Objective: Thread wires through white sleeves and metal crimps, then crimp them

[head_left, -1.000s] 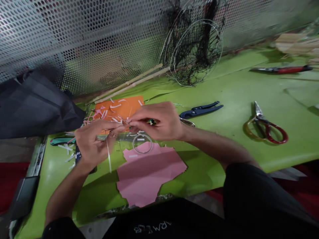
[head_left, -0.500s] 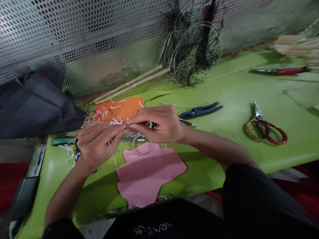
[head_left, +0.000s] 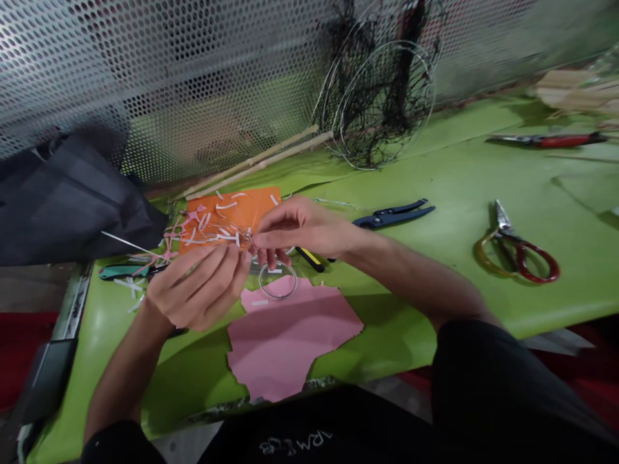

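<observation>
My right hand [head_left: 302, 229] pinches a small bundle of fine wires [head_left: 236, 231] between thumb and forefinger, its other fingers curled below. My left hand [head_left: 198, 287] is closed just beside it, fingertips almost meeting the right thumb. A thin pale wire [head_left: 130, 243] sticks out from behind my left hand toward the upper left; its other end is hidden. Below the hands a wire ring [head_left: 278, 298] lies over the top edge of a cut pink sheet [head_left: 290, 348]. Behind them is an orange sheet [head_left: 265, 196] strewn with white strips and pink scraps.
A yellow-and-black cutter [head_left: 309, 260] lies under my right wrist, near dark blue pruners [head_left: 396, 214]. Scissors [head_left: 525, 254] and red-handled pliers [head_left: 556, 139] lie rightward. Netting on wire hoops [head_left: 372, 109] leans against the perforated panel [head_left: 193, 84]. Left are a green-handled tool [head_left: 120, 272] and dark bag [head_left: 72, 200].
The pale wire hung down below my left hand and now points to the upper left. My left hand has turned and lowered slightly. My right fingers have opened out from their tighter pinch, uncovering the cutter.
</observation>
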Demonstrator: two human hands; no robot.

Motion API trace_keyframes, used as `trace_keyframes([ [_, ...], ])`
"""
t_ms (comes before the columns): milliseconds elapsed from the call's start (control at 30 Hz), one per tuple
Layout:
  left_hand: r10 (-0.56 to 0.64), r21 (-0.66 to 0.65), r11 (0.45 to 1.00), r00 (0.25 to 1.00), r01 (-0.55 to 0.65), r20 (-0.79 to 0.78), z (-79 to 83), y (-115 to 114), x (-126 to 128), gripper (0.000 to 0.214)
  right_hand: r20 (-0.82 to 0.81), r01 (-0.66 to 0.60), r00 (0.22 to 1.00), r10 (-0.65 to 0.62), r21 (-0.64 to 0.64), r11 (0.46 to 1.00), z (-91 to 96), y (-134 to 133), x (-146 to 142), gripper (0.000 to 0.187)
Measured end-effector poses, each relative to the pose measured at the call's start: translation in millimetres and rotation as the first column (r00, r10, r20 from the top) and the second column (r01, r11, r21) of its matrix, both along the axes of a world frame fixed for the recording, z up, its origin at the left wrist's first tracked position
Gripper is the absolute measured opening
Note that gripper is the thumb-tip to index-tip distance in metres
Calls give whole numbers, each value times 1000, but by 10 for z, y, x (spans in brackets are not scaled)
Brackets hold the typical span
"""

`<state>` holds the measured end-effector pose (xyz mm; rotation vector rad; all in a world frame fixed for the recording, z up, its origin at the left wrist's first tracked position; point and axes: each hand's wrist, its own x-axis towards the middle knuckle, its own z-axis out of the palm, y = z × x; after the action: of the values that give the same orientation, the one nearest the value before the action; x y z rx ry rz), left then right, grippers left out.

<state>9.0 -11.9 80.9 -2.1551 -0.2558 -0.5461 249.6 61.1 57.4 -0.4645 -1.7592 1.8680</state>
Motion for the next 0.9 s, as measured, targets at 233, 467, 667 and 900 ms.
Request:
trace_keyframes([
  [233,69,88,995,980,-53,-187,23,-76,51,23,-7,-67,998,67,-184,981,-82,30,-24,23],
  [467,51,55,998,988,-44,-148,36,-71,77,19,-67,-80,995,67,-200,977,-96,20,2,22],
  [667,-2,52,999,996,6,-86,24,-36,60,14,-77,-56,996,43,-178,982,-58,-44,19,21],
  [900,-34,-130,990,977,63,210,-130,111,20,15,-260,120,958,-122,-26,992,-129,-157,-65,17],
])
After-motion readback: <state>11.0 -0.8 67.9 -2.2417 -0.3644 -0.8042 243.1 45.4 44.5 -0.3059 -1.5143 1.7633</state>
